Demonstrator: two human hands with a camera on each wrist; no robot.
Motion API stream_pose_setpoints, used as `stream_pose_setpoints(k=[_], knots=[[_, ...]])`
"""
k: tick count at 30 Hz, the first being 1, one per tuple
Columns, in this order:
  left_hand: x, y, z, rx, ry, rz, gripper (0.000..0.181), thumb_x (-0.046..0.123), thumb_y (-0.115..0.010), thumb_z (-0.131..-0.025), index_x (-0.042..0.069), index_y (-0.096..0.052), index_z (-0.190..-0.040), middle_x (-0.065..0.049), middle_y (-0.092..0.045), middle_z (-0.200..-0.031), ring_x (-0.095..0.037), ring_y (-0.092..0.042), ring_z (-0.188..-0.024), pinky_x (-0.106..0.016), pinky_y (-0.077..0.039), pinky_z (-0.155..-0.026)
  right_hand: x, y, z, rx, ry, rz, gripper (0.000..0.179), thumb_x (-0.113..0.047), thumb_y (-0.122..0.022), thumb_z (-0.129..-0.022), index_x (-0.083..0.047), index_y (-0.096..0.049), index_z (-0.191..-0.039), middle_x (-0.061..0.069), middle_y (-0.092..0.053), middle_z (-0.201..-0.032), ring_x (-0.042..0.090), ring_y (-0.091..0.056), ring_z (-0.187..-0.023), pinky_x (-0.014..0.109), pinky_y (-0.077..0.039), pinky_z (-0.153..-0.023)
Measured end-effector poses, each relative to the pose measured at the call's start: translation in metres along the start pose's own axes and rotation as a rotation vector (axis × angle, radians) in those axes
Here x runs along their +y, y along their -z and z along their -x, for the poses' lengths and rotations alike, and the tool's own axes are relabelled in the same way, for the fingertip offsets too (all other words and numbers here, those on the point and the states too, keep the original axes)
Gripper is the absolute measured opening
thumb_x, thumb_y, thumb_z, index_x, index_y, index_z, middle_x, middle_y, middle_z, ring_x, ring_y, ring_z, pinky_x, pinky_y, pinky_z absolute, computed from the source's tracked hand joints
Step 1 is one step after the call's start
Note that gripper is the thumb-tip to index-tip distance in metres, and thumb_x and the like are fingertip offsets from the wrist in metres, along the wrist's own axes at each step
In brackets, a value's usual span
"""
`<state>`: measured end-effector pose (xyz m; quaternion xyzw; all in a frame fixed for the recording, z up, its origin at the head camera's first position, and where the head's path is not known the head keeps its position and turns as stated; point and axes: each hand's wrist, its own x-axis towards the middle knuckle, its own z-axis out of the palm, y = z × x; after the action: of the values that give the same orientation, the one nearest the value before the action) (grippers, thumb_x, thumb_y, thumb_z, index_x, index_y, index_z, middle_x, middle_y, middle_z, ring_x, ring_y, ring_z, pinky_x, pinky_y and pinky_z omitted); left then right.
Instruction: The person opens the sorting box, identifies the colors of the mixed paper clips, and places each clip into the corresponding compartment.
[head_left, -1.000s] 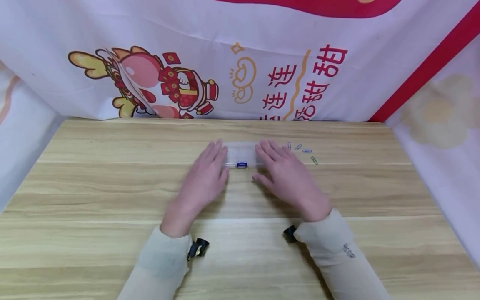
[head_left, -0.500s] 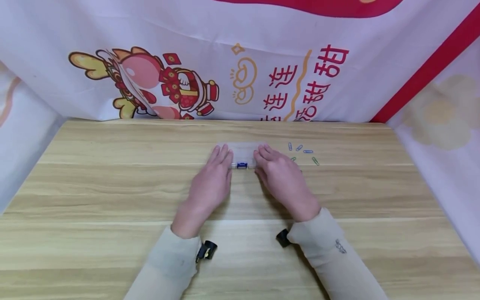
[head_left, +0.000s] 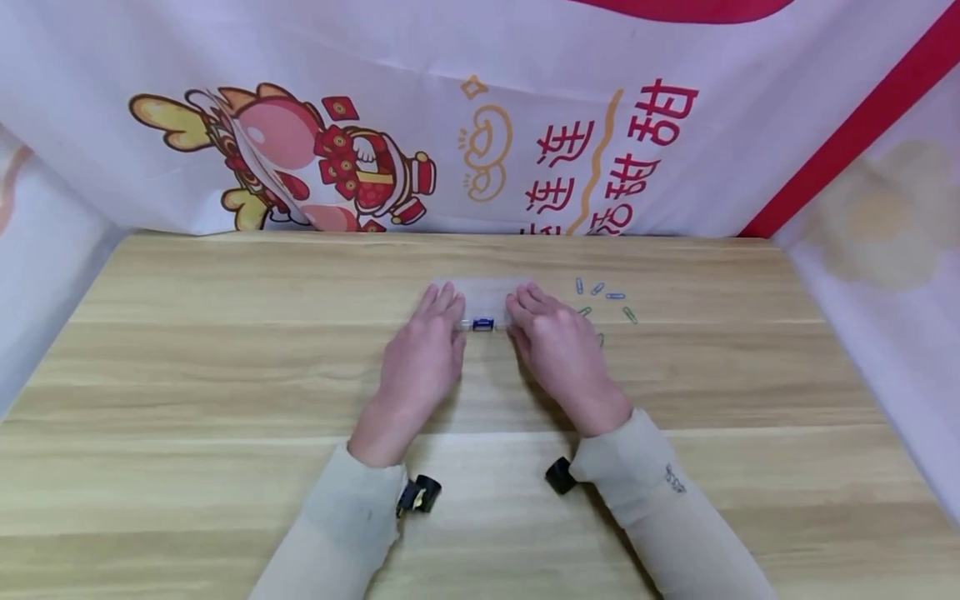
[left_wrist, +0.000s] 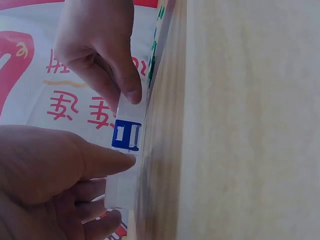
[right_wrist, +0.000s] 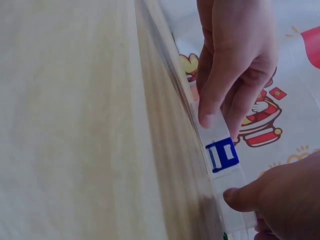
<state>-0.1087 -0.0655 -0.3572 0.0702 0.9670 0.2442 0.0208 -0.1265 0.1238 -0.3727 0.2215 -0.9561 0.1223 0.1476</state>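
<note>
A clear plastic case (head_left: 485,298) with a blue latch (head_left: 483,324) lies on the table in front of me, its latch side facing me. My left hand (head_left: 422,362) grips the left part of it, thumb on the front side and fingers over the top. At the other end my right hand (head_left: 564,357) holds it the same way. Both thumbs press beside the latch (left_wrist: 127,135) in the left wrist view. What is inside the case cannot be made out. Just right of my right hand lie loose paper clips, among them a blue clip (head_left: 615,296) and a green clip (head_left: 629,315).
The wooden table (head_left: 225,375) extends on all sides of the hands. A white printed cloth (head_left: 420,150) hangs along its back edge, and more cloth borders both sides. A small black device (head_left: 419,494) sits at the left cuff, another black device (head_left: 560,476) at the right.
Both hands have moved inward along the case, and their spread fingers and thumbs have come together on it. More green clips show beside the right hand. The view has tilted slightly.
</note>
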Motion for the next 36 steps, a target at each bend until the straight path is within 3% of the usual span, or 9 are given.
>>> stream_pose_setpoints(k=[9,25,36], knots=[[0.0020,-0.0022,-0.0026,-0.006,-0.005,0.022,0.058,0.014,-0.070,-0.105,0.007,-0.050,-0.159,-0.007,-0.035,-0.175,-0.028,-0.025,-0.166,-0.050,-0.039,-0.128,0.0004,0.0005,0.0019,0.018,-0.012,0.016,0.036,-0.012,-0.078,-0.099,-0.005,-0.074,-0.134,0.018,-0.069,-0.142,0.034,-0.067,-0.136,0.049,-0.057,-0.113],[0.0031,-0.0040,-0.0019,0.028,-0.017,0.046,0.055,0.011,-0.071,-0.104,0.007,-0.053,-0.156,-0.009,-0.039,-0.172,-0.028,-0.030,-0.165,-0.049,-0.037,-0.129,0.0008,0.0005,0.0051,0.038,-0.037,-0.006,0.035,-0.007,-0.077,-0.099,-0.006,-0.074,-0.133,0.017,-0.069,-0.141,0.034,-0.068,-0.135,0.047,-0.058,-0.112],[0.0002,-0.0024,-0.0020,0.062,-0.038,0.003,0.055,0.012,-0.073,-0.102,0.006,-0.057,-0.153,-0.011,-0.044,-0.170,-0.030,-0.035,-0.163,-0.049,-0.040,-0.128,0.0014,-0.0009,0.0019,0.046,-0.024,-0.037,0.034,-0.003,-0.073,-0.101,-0.006,-0.073,-0.134,0.016,-0.069,-0.142,0.032,-0.067,-0.136,0.047,-0.057,-0.113]])
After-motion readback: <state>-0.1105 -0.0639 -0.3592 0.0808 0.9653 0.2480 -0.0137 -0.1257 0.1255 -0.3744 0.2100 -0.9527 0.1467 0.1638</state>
